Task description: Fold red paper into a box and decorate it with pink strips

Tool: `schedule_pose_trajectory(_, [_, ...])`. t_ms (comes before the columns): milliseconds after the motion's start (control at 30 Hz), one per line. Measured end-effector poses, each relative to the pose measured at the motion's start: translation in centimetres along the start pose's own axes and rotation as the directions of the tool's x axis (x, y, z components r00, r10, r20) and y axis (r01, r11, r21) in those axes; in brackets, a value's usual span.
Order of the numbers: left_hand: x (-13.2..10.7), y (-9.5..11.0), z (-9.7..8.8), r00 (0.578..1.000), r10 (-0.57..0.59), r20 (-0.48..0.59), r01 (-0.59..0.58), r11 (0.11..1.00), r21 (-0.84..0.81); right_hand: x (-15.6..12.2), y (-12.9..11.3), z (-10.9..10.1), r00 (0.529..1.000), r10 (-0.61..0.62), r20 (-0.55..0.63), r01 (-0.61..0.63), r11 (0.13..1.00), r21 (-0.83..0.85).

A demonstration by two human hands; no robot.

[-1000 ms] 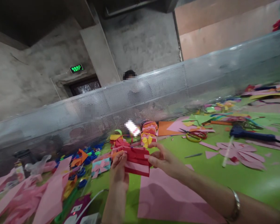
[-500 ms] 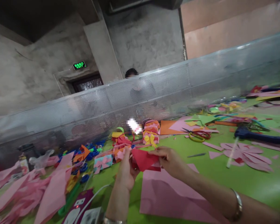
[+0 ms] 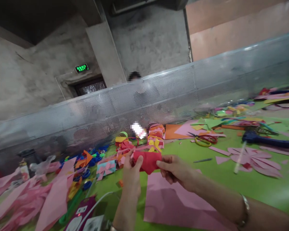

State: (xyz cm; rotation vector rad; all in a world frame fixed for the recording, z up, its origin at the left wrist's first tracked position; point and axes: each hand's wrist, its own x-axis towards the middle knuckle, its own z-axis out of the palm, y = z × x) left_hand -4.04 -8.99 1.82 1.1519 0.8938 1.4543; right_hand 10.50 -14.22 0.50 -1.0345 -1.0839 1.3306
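A folded piece of red paper (image 3: 148, 162) is held up between my two hands, above the green table. My left hand (image 3: 133, 166) grips its left end, thumb on the near face. At its right end, my right hand (image 3: 172, 166) pinches the edge between thumb and fingers. The paper's lower edge comes to a blunt point. Below and to the right, a pink sheet (image 3: 168, 202) lies flat on the table. Just beyond the paper are small folded paper pieces in pink and orange, one with a yellow bow (image 3: 155, 145).
Scissors (image 3: 202, 139) and a blue glue gun (image 3: 260, 138) lie to the right, near pink petal-shaped cutouts (image 3: 254, 158). On the left are pink paper strips (image 3: 59, 192) and a purple power strip (image 3: 83, 210) with a white cord. A perforated metal divider (image 3: 106, 102) runs behind; a person sits beyond it.
The red paper has turned from a triangular flap facing me into a narrower folded band. My left thumb has come over its front, and my right fingers have shifted along its edge.
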Motion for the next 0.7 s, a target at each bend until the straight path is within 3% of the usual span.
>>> schedule_pose_trajectory(100, [-0.5,0.0,0.5,0.997,-0.005,0.072,0.005,1.0,0.004,0.3,0.1,-0.2,0.995,0.095,0.043,-0.104,0.943,0.317])
schedule_pose_trajectory(167, [-0.9,0.3,0.6,0.987,-0.022,0.161,0.024,1.0,-0.013,0.4,0.0,-0.4,0.993,0.113,0.017,-0.111,0.916,0.385])
schedule_pose_trajectory(267, [-1.5,0.7,0.7,0.938,-0.073,0.34,0.069,0.997,0.022,0.5,-0.4,-0.8,0.992,0.124,-0.012,-0.105,0.886,0.452])
schedule_pose_trajectory(333, [-1.8,0.8,0.8,0.915,-0.09,0.393,0.062,0.995,0.083,0.3,-0.7,-0.9,0.991,0.128,-0.025,-0.1,0.869,0.485])
schedule_pose_trajectory(500, [-2.1,0.9,1.1,0.92,-0.028,0.391,-0.053,0.98,0.194,-0.1,-1.4,-0.9,0.992,0.118,-0.035,-0.085,0.864,0.496])
schedule_pose_trajectory(700, [-0.8,0.0,0.6,0.968,0.119,0.219,-0.163,0.967,0.195,0.2,-1.4,-1.0,0.993,0.118,-0.013,-0.097,0.87,0.483])
